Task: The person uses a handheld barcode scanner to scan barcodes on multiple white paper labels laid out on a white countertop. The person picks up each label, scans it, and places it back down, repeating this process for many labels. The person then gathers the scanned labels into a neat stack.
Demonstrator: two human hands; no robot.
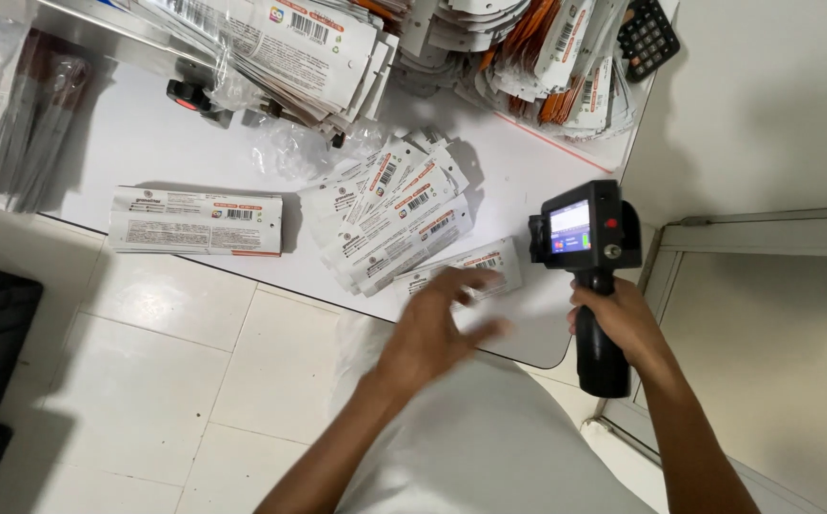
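My right hand (623, 319) grips the black handle of a handheld printer gun (587, 233) with a small lit screen, held upright past the table's right edge. My left hand (437, 328) is blurred, fingers spread, hovering over a single flat white packet (475, 266) at the table's near edge; it holds nothing. Just left of that packet lies a fanned row of white packets with orange stripes (399, 224).
On the white table (161, 133) lies a neat stack of packets (194, 221) at the left edge. Large heaps of packets (299, 48) fill the far side, with a black calculator (647, 38) at the far right. Clear plastic bags (289, 148) lie between. White floor tiles sit below.
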